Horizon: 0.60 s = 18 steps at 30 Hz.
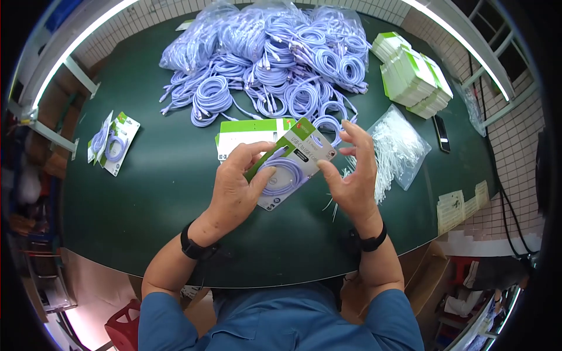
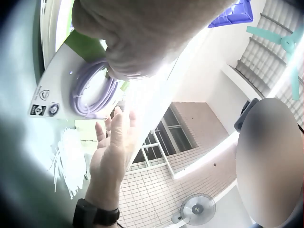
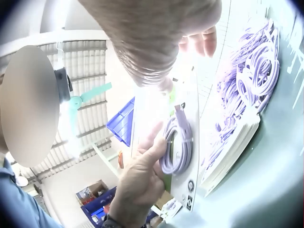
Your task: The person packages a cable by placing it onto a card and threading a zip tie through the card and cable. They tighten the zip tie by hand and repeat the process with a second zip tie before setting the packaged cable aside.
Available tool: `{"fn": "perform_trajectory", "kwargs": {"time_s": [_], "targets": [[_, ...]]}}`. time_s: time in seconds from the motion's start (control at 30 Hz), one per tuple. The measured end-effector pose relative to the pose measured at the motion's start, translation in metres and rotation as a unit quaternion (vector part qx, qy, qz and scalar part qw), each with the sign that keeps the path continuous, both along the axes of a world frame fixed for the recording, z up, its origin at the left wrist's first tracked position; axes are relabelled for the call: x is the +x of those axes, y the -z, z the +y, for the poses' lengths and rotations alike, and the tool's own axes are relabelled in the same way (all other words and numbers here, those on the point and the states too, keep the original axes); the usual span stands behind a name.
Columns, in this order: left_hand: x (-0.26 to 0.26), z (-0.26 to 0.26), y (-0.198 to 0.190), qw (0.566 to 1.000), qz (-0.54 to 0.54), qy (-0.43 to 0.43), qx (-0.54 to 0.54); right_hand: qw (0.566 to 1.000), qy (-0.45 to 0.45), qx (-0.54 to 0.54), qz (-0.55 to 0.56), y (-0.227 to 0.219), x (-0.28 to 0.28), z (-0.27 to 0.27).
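My left hand (image 1: 231, 190) grips a green and white retail card (image 1: 311, 146) by its left side, thumb over the front. A coiled lilac USB-C cable (image 1: 297, 174) is fixed to the card, tied in a ring, as the right wrist view also shows. The card is tilted and held up over the table. At its right edge is my right hand (image 1: 358, 184), thumb tip by the card and fingers spread apart from it, gripping nothing. Behind the card, a stack of similar cards (image 1: 237, 136) lies on the table, partly hidden by my left hand.
A large heap of coiled lilac cables (image 1: 263, 70), partly bagged, covers the back of the green table (image 1: 140, 216). Finished-looking carded cables (image 1: 117, 146) lie at left. To the right are white ties (image 1: 395, 143) on a plastic bag, stacked cards (image 1: 413, 76) and a phone (image 1: 441, 133).
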<state>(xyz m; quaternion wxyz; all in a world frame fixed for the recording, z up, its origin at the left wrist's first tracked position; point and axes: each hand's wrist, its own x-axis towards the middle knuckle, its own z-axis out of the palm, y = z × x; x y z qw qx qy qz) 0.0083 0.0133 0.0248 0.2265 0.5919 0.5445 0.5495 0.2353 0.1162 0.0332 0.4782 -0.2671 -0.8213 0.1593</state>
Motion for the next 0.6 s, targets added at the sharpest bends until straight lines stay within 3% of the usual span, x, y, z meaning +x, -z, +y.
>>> {"fn": "perform_trajectory", "kwargs": {"time_s": [0.07,0.1,0.17,0.2,0.3,0.5,0.6], "targets": [[-0.001,0.001,0.0,0.998,0.04,-0.007,0.042,0.995,0.014,-0.098,0.026,0.006,-0.004,-0.012],[-0.001,0.001,0.003,0.998,0.042,-0.01,0.048,0.995,0.011,-0.092,0.028,0.009,-0.009,-0.017],[-0.001,-0.002,0.009,0.999,0.033,-0.003,0.036,0.916,-0.105,-0.347,0.171,0.017,-0.022,-0.028],[0.0,-0.003,0.011,0.999,0.028,0.002,0.027,0.917,-0.105,-0.345,0.171,0.021,-0.025,-0.03],[0.011,-0.007,0.008,1.0,0.014,-0.002,0.018,0.836,-0.228,-0.483,0.126,0.032,-0.028,-0.036],[0.016,0.002,0.01,1.0,-0.021,0.013,0.009,0.869,-0.229,-0.426,0.107,0.027,-0.027,-0.04],[0.018,0.011,0.008,0.991,-0.112,0.069,0.016,0.883,-0.233,-0.401,0.078,0.028,-0.024,-0.037]]}}
